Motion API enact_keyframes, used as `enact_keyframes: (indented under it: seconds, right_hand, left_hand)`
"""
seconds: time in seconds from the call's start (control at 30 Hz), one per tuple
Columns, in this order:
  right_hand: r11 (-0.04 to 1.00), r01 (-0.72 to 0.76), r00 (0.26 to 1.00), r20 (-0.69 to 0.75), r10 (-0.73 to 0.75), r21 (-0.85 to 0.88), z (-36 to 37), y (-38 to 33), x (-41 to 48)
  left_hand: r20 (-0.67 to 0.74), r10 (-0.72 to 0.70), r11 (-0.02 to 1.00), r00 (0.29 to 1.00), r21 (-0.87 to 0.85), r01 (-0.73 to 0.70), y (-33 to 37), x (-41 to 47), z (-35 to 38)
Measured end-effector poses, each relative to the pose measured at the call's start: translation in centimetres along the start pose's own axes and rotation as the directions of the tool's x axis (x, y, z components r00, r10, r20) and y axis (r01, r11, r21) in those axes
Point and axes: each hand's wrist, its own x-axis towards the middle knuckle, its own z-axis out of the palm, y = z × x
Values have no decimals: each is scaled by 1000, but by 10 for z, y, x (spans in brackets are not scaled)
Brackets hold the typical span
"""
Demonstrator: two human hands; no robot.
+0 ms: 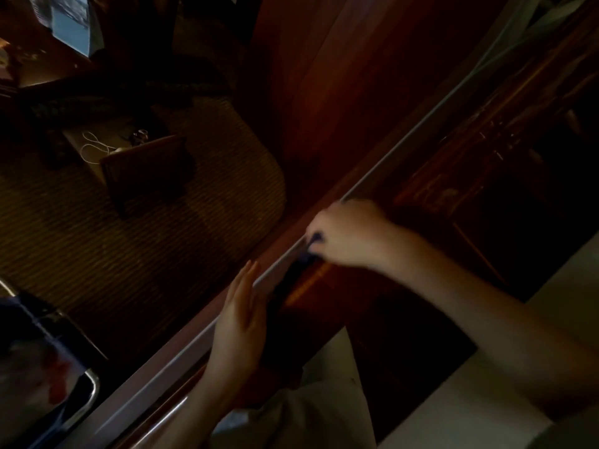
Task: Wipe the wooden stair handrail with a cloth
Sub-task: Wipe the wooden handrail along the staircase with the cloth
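Two hands are contacting the handrail. I am seeing the right hand gripping a cloth on it, the left hand lying flat, fingers straight; a rug is lying left of both.

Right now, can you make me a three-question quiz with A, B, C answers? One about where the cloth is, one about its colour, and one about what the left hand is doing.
1. Where is the cloth?
A. In the left hand
B. Under the right hand, on the rail
C. Lying alone, with no hand on it

2. What colour is the cloth?
A. White
B. Dark blue
C. Yellow

3. How are the left hand's fingers?
A. Straight, against the rail
B. Curled in a fist
C. Pinching the cloth

Answers:
1 B, the right hand grips the cloth on top of the rail.
2 B, dark blue peeks out between the curled fingers.
3 A, the left hand lies flat along the rail's side and holds nothing.
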Motion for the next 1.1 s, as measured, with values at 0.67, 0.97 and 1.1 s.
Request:
enact_keyframes:
  seconds: [0.67, 0.97, 1.1]
  right_hand:
    - [993, 58, 832, -554, 6, 98, 42, -26, -49]
    - [928, -360, 650, -688, 323, 96, -21, 122, -34]
    - [937, -144, 431, -832, 348, 318, 42, 41, -64]
  left_hand:
    - [-63, 464, 763, 884, 536, -362, -7, -3, 26]
    - [-73, 513, 740, 855, 542, -398, -14, -3, 22]
    - [-72, 511, 732, 856, 559, -390, -13, -3, 25]
